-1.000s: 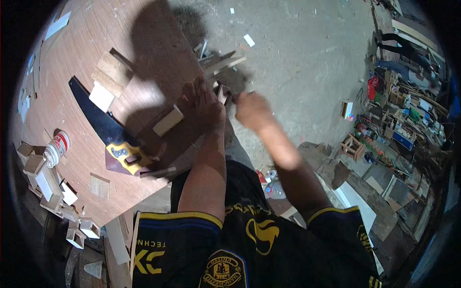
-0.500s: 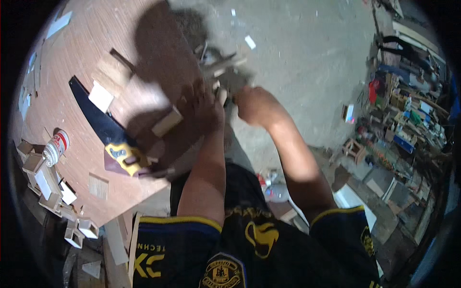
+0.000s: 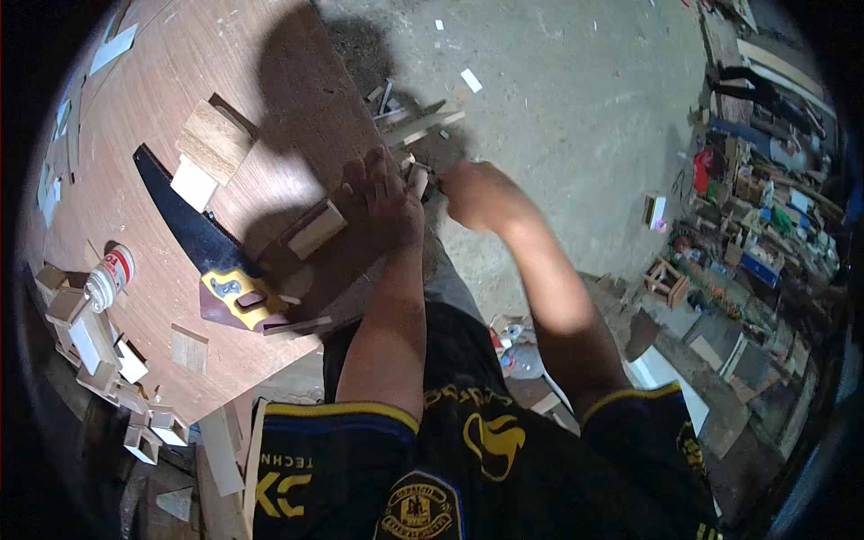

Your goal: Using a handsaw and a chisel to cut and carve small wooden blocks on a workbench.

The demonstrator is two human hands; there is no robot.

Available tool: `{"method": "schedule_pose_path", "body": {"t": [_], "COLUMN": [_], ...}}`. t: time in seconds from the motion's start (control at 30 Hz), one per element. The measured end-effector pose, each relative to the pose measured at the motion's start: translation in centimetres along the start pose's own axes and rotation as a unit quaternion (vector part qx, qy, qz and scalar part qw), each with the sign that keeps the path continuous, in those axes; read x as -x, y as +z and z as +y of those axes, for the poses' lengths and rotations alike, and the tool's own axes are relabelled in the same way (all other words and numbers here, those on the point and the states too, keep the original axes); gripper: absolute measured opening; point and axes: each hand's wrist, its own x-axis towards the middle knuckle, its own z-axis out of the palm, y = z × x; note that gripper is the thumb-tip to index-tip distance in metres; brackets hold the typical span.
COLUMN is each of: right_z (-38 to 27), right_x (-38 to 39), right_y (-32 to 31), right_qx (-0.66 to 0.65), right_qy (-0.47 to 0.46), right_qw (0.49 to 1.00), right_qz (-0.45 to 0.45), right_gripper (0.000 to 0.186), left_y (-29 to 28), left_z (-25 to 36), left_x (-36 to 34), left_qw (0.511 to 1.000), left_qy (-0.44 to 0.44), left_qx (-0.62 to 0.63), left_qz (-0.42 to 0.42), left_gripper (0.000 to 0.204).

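1. Nearest lay a handsaw [image 3: 193,236] with a dark flat blade and yellow-and-maroon handle on the smooth reddish-brown plywood desk [image 3: 180,81].
2. The left hand [image 3: 385,200] lay spread flat at the desk's edge, pressing a pale wooden strip [image 3: 416,180], with a light rectangular block [image 3: 316,229] just beside it.
3. The right hand [image 3: 475,193] was curled into a fist past the edge; whatever it gripped was hidden.
4. Beyond, rough wood offcuts [image 3: 416,126] littered the grey concrete floor [image 3: 576,99].

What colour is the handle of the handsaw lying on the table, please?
The handsaw handle is yellow with dark maroon edging, seen in the head view.
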Motion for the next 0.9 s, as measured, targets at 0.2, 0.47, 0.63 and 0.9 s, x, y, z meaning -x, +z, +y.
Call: {"method": "schedule_pose_path", "body": {"t": [0.2,0.47,0.63,0.9], "right_z": [0.4,0.1,0.1,-0.1], "right_x": [-0.3,0.3,2.4,2.4], "right_y": [3.3,2.6,-1.5,-1.0], "right_qx": [-0.037,-0.027,-0.001,-0.009], "right_qy": [0.053,0.038,-0.06,-0.041], "right_qw": [0.992,0.994,0.998,0.999], "right_qz": [0.105,0.095,-0.023,0.014], "right_gripper": [0.026,0.022,0.022,0.025], "left_y": [-1.5,0.4,-0.5,-0.5], "left_z": [2.0,1.0,0.9,-0.2], "left_x": [-2.0,-1.1,-0.8,-1.0], "left_qw": [0.999,0.993,0.998,1.0], "left_qy": [-0.003,-0.032,-0.031,-0.009], "left_qx": [-0.033,0.074,0.041,-0.009], "left_qz": [-0.035,-0.082,0.021,-0.015], "left_gripper": [0.066,0.049,0.029,0.05]}}
